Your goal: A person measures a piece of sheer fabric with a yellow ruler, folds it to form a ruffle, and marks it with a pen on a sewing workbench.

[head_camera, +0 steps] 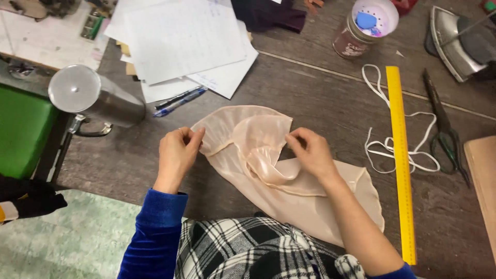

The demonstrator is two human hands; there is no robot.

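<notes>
While a round labelled tin (353,41) stands beyond, both hands' fingers (192,138) pinch the peach fabric (248,150).

The person wears a deep blue top of a soft, velvet-like pile that catches the light in paler streaks. The left sleeve (155,232) reaches down to the wrist and ends in a plain folded cuff. The right sleeve (395,273) shows only as a narrow blue edge at the bottom of the view, apparently pushed up the forearm. Over the lap lies a black-and-white plaid garment (248,250), with broad crossing bands. Both hands are bare.
</notes>
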